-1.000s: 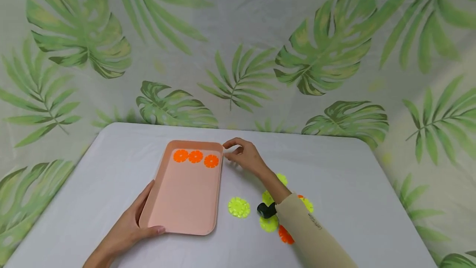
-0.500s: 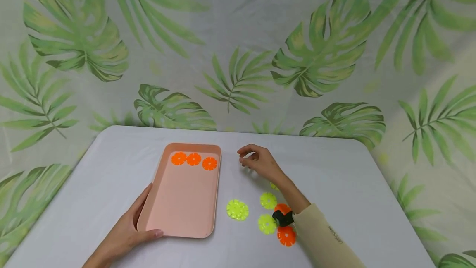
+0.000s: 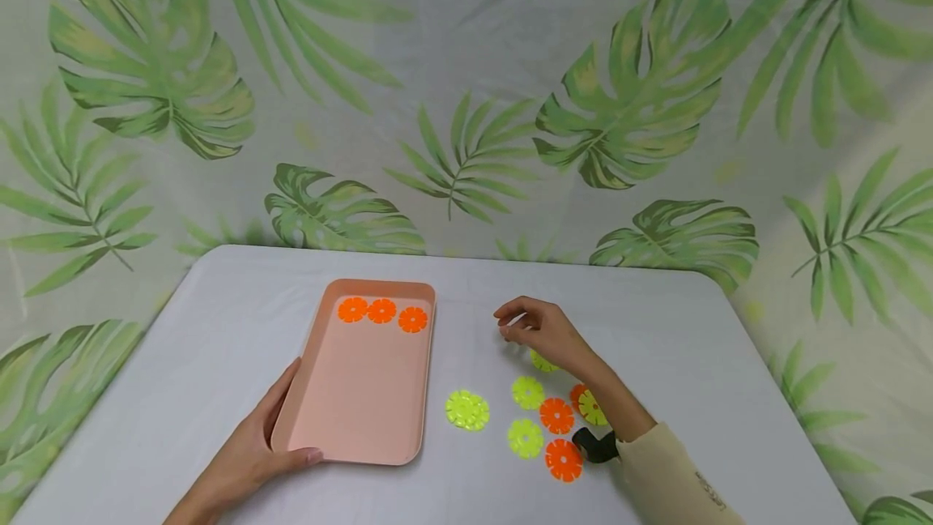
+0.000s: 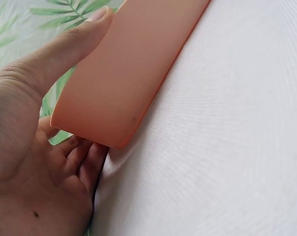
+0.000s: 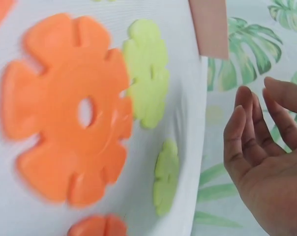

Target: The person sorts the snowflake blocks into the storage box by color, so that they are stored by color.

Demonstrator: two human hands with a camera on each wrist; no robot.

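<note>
My left hand (image 3: 251, 444) grips the near-left corner of a pink tray (image 3: 357, 395), thumb over the near wall and fingers along the left side. The left wrist view shows that thumb at the rim of the tray wall (image 4: 124, 69). Three orange slotted flower discs (image 3: 381, 311) lie in a row at the tray's far end. To the right of the tray, my right hand (image 3: 547, 332) hovers over the table with fingers loosely bent and nothing between them. A yellow-green flower disc (image 3: 543, 360) lies just below it, partly hidden by the hand.
A small pile of yellow-green discs (image 3: 467, 411) lies beside the tray. Loose green discs (image 3: 525, 438) and orange discs (image 3: 557, 416) are scattered under my right forearm, some overlapping. A dark wrist camera (image 3: 596, 446) hangs near them. A leaf-patterned cloth (image 3: 466, 152) rises behind the white table.
My right hand has moved from the tray's far-right corner to the right and nearer, uncovering more loose discs. The left hand and tray have stayed in place.
</note>
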